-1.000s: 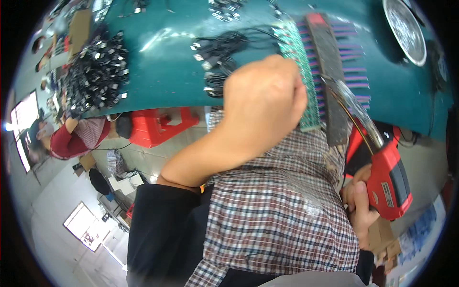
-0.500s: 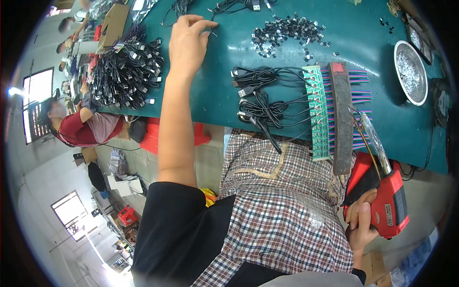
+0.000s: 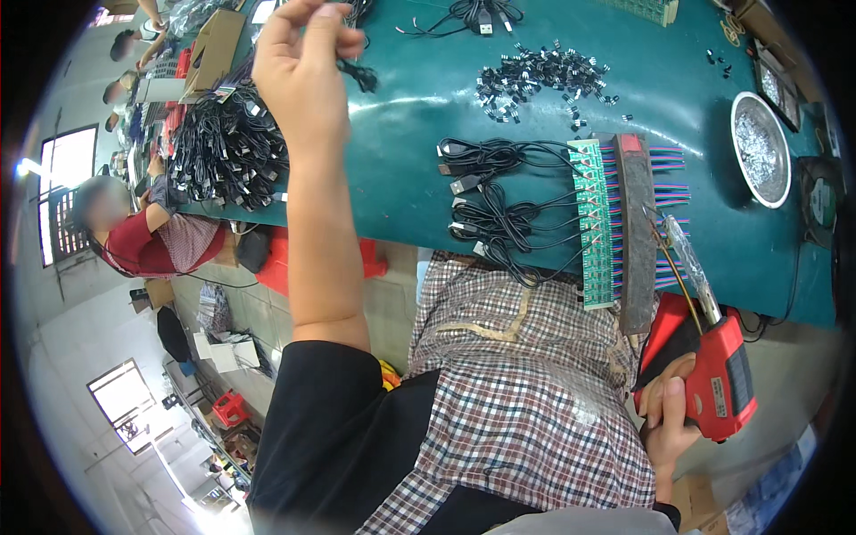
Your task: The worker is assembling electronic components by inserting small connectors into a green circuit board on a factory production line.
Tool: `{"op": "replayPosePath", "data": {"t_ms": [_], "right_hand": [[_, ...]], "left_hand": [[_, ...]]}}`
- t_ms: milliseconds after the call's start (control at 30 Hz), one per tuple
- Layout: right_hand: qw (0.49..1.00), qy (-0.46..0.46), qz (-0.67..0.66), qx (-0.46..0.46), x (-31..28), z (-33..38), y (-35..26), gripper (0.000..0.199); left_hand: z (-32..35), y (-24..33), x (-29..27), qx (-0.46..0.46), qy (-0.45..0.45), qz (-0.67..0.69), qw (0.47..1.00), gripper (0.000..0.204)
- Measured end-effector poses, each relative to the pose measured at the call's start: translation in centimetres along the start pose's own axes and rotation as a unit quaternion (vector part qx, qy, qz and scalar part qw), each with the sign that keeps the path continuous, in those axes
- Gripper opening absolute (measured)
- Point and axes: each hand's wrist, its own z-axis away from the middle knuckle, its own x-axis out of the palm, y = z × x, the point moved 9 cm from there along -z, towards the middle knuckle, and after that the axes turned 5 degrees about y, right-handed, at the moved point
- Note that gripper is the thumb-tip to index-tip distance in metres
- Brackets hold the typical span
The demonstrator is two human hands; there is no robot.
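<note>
My left hand (image 3: 308,80) is raised over the far left of the table, its fingers closed on a black cable (image 3: 360,77) that hangs beside them; the grip itself is partly hidden. My right hand (image 3: 670,415) is wrapped round the handle of a red soldering gun (image 3: 720,379) at the lower right. Its tip and solder tube lie close to a dark bar (image 3: 637,241). That bar rests across multicoloured wires (image 3: 670,193) next to a green circuit board strip (image 3: 596,259). Several coiled black USB cables (image 3: 501,212) run to the strip's left edge.
A large pile of black cables (image 3: 223,152) lies on the left. Small black connectors (image 3: 539,78) are heaped at the far middle. A metal bowl (image 3: 739,134) stands on the right, and more cables (image 3: 477,13) lie at the far edge. Another person (image 3: 147,236) sits at the left.
My left hand has moved left and farther away, and a black cable now hangs by its fingers. The view has shifted slightly; my right hand still grips the soldering gun.
</note>
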Motion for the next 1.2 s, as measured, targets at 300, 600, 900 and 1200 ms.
{"op": "replayPosePath", "data": {"t_ms": [300, 600, 900, 1200], "right_hand": [[0.999, 0.033, 0.013, -0.021, 0.0, -0.2, -0.1, 0.012], [1.000, 0.008, 0.017, -0.020, -0.2, 0.4, 0.4, 0.015], [0.996, -0.029, 0.082, -0.014, -0.6, 0.7, 0.7, 0.014], [0.981, -0.038, 0.191, 0.005, -1.3, 1.7, 1.6, 0.016]], "left_hand": [[5.5, 2.3, 2.8, -0.024, -0.095, -0.135, 0.986, 0.012], [11.7, 3.2, 5.6, -0.077, -0.174, -0.169, 0.967, 0.012], [18.7, 3.1, 9.4, -0.017, -0.307, -0.264, 0.914, 0.018], [21.0, 2.2, 10.9, 0.065, -0.321, -0.306, 0.894, 0.018]]}}
